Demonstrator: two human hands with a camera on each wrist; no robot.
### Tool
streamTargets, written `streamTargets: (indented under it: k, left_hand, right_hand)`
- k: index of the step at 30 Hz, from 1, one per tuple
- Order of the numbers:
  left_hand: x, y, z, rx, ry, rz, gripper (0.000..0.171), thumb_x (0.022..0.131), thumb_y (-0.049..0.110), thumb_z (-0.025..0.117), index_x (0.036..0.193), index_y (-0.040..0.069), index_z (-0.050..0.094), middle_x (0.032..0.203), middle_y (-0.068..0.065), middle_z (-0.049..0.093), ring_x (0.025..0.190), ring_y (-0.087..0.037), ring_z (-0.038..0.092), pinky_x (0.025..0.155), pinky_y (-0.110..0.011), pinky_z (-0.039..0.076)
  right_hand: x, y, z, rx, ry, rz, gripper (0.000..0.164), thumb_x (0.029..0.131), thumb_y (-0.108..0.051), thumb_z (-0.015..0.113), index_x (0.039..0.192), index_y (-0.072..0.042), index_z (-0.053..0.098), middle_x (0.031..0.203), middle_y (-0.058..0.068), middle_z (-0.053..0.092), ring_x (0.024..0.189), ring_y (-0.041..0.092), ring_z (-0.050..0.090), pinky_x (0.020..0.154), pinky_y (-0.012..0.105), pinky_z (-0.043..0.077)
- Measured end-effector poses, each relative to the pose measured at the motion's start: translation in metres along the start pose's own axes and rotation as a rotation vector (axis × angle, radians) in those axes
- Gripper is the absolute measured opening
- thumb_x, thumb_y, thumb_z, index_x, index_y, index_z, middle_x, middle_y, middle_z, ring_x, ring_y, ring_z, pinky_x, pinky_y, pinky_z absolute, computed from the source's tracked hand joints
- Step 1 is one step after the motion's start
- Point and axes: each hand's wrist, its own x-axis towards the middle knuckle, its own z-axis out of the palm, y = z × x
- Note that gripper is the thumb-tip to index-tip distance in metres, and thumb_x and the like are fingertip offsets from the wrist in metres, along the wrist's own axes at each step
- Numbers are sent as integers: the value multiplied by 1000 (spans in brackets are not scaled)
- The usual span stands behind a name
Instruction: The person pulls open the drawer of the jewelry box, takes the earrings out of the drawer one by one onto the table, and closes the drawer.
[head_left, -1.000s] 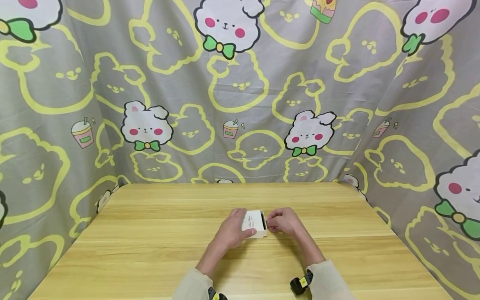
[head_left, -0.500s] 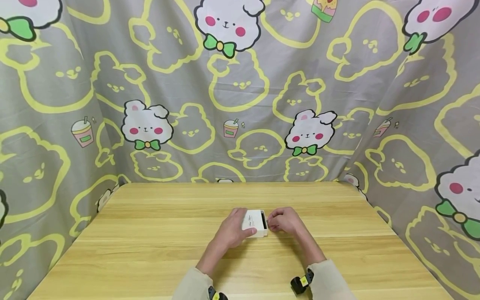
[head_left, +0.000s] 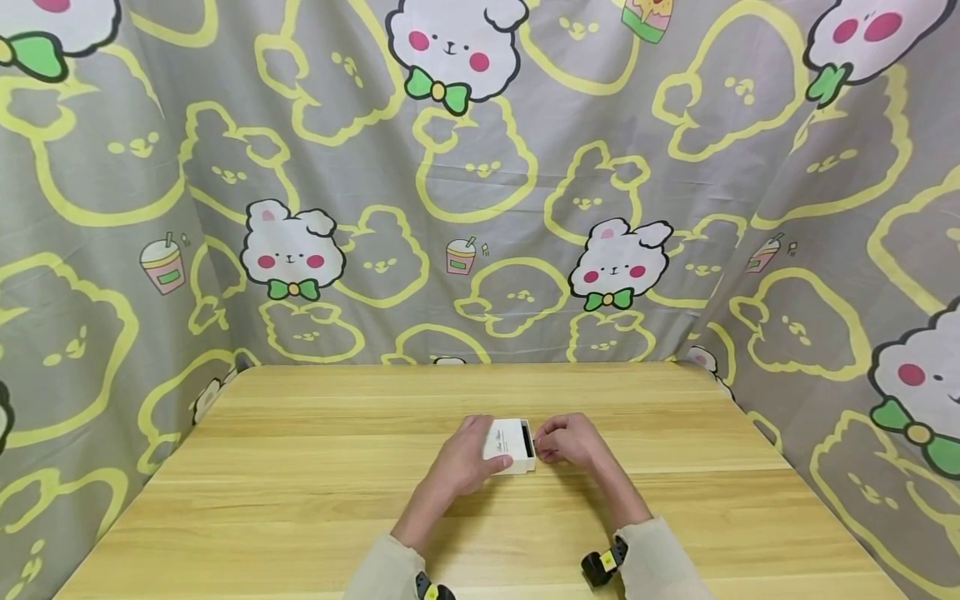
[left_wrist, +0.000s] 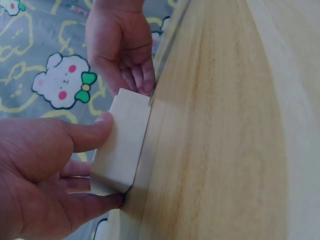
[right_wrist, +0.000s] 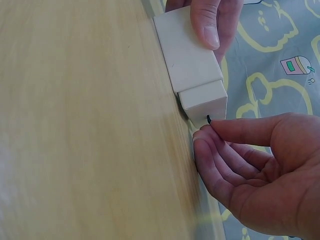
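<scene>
A small white drawer-style box (head_left: 512,435) with dark script on its lid lies on the table, its inner drawer (right_wrist: 204,96) slid partway out to the right. Behind the drawer's front wall a dark strip of the inside shows in the head view. My left hand (head_left: 459,458) grips the outer sleeve, thumb on the near side and fingers round the far side. At the drawer's front end, my right hand (head_left: 572,442) pinches a short dark pull tab (right_wrist: 209,119) between thumb and index finger. What the box contains is hidden.
The wooden table (head_left: 300,483) extends around the box on all sides. A grey patterned curtain (head_left: 510,183) encloses the table at the back and both sides. A black wrist device (head_left: 602,567) sits by the right sleeve.
The drawer has slid very slightly further right out of its sleeve, with the right hand moving along. The left hand keeps its grip in the same place.
</scene>
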Motion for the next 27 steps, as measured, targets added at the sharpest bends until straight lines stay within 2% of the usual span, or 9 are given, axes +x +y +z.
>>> streamTargets:
  k: [13, 20, 27]
  left_hand:
    - [-1, 2, 0, -1, -7, -15, 72, 89, 27, 79, 144, -5, 47, 142, -21, 53, 105, -26, 58, 98, -48, 50]
    - [0, 1, -1, 16, 2, 4, 72, 89, 26, 80, 143, -8, 47, 141, -23, 53, 117, -32, 58, 105, -50, 47]
    - [0, 1, 0, 20, -4, 6, 72, 89, 26, 79, 144, -8, 47, 142, -23, 53, 120, -33, 58, 106, -51, 46]
  right_hand:
    - [0, 2, -2, 4, 0, -2, 6, 84, 4, 66, 87, 7, 71, 72, 9, 68, 67, 17, 66, 65, 34, 60]
    - [-1, 2, -2, 18, 1, 5, 6, 85, 4, 66, 87, 8, 71, 72, 9, 69, 67, 18, 66, 66, 35, 61]
    - [-2, 1, -2, 12, 10, 6, 6, 85, 4, 66, 86, 7, 71, 72, 10, 69, 67, 19, 67, 66, 36, 61]
